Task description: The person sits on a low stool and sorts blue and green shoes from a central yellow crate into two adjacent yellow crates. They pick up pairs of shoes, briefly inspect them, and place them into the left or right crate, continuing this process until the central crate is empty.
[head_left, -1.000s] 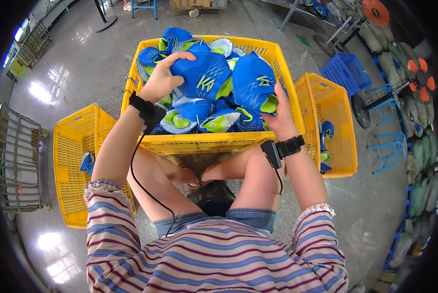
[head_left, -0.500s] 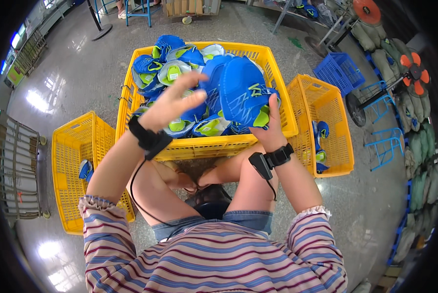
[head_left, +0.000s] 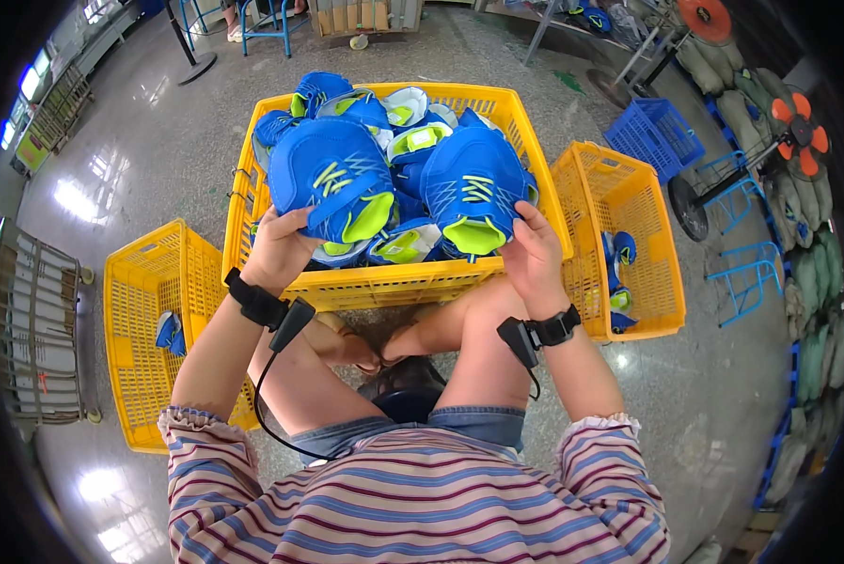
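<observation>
Two blue shoe uppers with lime-green linings are held side by side over a large yellow crate [head_left: 394, 280]. My left hand [head_left: 283, 246] is closed on the heel edge of the left shoe upper [head_left: 323, 164], whose toe points away from me. The right shoe upper [head_left: 473, 179] is gripped at its heel side by my right hand [head_left: 536, 252], thumb and fingers pinching the edge. Beneath them, more blue, grey and green shoe uppers [head_left: 405, 246] are heaped in the crate. Both wrists wear black straps.
A yellow crate [head_left: 144, 324] at left holds a blue piece; another yellow crate [head_left: 662, 273] at right holds several shoe uppers. Farther right are a blue crate [head_left: 654, 141], an orange-bladed fan [head_left: 798, 139] and stacked sacks [head_left: 807, 282]. A metal rack [head_left: 38, 329] stands far left.
My left hand, empty and spread before, has taken hold of a shoe upper and drawn it apart to the left. The right shoe upper has turned so its green opening faces me.
</observation>
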{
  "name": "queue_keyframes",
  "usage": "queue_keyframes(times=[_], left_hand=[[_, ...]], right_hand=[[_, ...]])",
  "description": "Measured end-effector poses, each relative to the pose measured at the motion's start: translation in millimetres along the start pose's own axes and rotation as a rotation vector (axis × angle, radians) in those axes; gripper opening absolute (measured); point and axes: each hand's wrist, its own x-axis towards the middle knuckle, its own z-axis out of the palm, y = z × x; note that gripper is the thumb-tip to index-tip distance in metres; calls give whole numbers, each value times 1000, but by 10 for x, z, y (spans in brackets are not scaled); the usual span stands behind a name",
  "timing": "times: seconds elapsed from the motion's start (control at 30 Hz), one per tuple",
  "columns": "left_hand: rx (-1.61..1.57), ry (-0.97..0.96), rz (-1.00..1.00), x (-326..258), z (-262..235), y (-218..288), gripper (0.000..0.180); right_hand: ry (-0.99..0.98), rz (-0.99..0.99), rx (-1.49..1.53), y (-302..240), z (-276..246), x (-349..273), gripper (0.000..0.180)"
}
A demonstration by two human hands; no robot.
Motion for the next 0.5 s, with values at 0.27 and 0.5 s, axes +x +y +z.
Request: queue_keyframes(times=[0.27,0.5], left_hand=[[-11,59,-51,-78,43,-62,44],[133,82,-127,-78,58,-204,42]], right_hand=[[-43,45,37,30,-24,-8,26],[102,237,249,-35,215,-95,21]])
